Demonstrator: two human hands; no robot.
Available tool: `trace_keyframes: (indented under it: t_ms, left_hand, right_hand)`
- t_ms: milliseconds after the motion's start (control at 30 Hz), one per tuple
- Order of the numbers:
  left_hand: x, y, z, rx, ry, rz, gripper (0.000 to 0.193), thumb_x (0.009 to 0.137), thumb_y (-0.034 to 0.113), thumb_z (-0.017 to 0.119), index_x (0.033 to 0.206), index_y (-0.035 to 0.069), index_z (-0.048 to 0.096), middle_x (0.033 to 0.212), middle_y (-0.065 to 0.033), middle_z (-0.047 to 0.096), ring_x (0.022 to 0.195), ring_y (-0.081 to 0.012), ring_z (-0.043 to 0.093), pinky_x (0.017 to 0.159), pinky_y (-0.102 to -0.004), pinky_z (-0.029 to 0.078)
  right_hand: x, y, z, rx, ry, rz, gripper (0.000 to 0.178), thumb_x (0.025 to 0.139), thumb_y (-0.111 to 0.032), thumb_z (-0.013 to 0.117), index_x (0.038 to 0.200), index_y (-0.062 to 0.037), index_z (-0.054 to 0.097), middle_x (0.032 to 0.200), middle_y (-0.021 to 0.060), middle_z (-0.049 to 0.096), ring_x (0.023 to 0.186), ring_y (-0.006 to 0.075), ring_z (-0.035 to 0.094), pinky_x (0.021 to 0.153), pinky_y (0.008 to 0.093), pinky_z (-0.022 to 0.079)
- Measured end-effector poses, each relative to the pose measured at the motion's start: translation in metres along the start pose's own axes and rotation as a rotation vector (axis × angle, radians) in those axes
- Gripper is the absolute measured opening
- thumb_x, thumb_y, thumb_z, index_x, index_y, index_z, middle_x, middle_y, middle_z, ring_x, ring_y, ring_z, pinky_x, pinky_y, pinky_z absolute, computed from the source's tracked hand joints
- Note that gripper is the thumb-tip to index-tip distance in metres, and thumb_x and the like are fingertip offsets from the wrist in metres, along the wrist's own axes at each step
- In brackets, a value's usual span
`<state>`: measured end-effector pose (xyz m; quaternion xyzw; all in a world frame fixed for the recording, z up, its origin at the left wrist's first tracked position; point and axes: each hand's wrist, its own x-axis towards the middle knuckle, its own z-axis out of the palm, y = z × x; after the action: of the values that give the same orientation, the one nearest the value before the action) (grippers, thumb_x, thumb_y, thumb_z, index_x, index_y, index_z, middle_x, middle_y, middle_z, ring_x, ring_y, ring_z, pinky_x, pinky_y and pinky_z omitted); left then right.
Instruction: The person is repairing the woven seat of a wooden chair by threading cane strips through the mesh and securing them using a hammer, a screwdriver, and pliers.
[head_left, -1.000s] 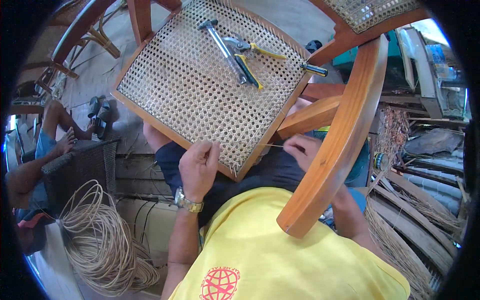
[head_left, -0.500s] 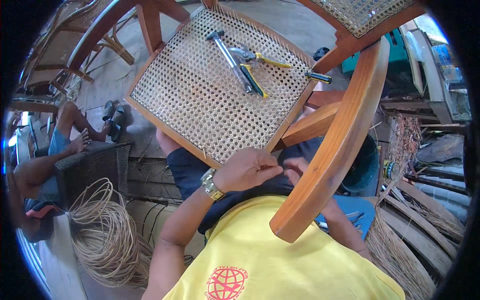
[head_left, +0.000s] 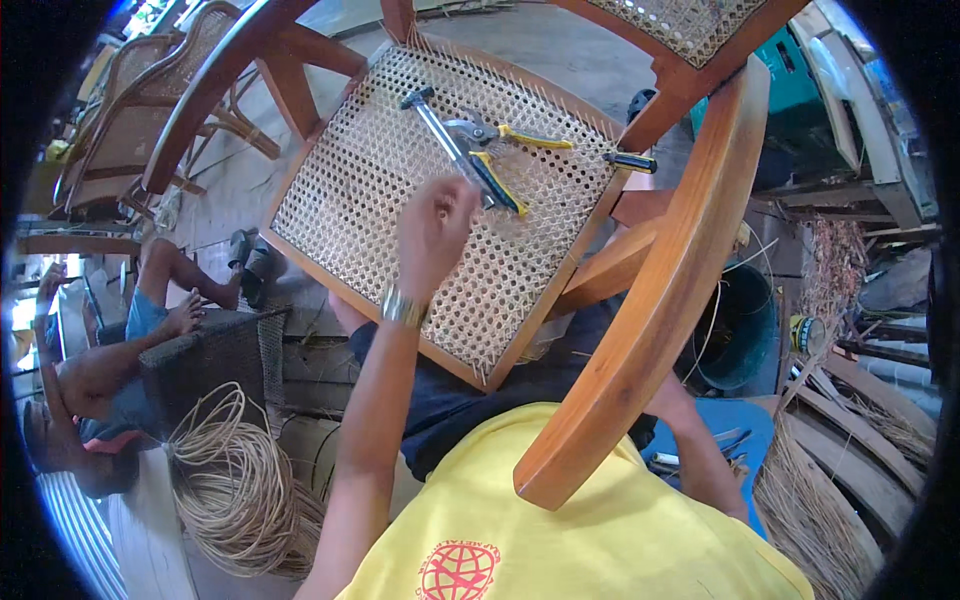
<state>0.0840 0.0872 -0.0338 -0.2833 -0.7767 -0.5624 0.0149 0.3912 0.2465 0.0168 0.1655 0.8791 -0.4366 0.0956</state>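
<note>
two hands at work: the left hand [head_left: 437,232], blurred, looks half-curled, its hold unclear, over the woven seat [head_left: 345,195], upper centre; probably reaching for tools, needing a careful pick. right hand hidden, state untellable.

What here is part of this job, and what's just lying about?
Probably for the job:
caned seat, below the left hand
hammer
pruning shears
yellow-and-black tool handle

Probably just lying about:
rattan chairs
tin can
coiled rattan, perhaps stock
</note>
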Motion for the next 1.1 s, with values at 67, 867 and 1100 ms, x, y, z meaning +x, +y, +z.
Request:
trace_keyframes:
  t_ms: [67, 867, 1100]
  left_hand:
    - [0.045, -0.029, 0.012, 0.009, 0.142, 0.039, 0.016, 0.091, 0.023, 0.073, 0.096, 0.007, 0.075, 0.084, -0.012, 0.07, 0.074, -0.0226, 0.066, 0.065, -0.0346, 0.053]
    - [0.104, -0.062, 0.077, 0.501, 0.54, -0.673, 0.048, 0.091, 0.017, 0.053, 0.137, 0.004, 0.045, 0.103, -0.0169, 0.067, 0.097, -0.0362, 0.062, 0.089, -0.0475, 0.048]
    - [0.101, -0.058, 0.088, 0.296, 0.559, -0.558, 0.038, 0.094, 0.013, 0.049, 0.13, 0.004, 0.047, 0.111, -0.0222, 0.062, 0.102, -0.0411, 0.061, 0.091, -0.0527, 0.047]
  right_hand:
    - [0.0, 0.003, 0.001, -0.025, 0.016, -0.002, 0.028, 0.094, -0.017, 0.057, 0.115, -0.0005, 0.065, 0.116, 0.0253, 0.066, 0.113, 0.0426, 0.061, 0.097, 0.0468, 0.049]
    - [0.054, 0.032, 0.073, -0.055, 0.028, -0.461, 0.007, 0.087, 0.0, 0.069, 0.092, -0.0037, 0.064, 0.083, 0.0086, 0.059, 0.076, 0.0223, 0.057, 0.068, 0.0334, 0.047]
    - [0.058, 0.02, 0.069, 0.018, 0.078, -0.362, 0.007, 0.09, -0.003, 0.067, 0.093, 0.0007, 0.062, 0.085, 0.0109, 0.061, 0.077, 0.0198, 0.059, 0.071, 0.0311, 0.048]
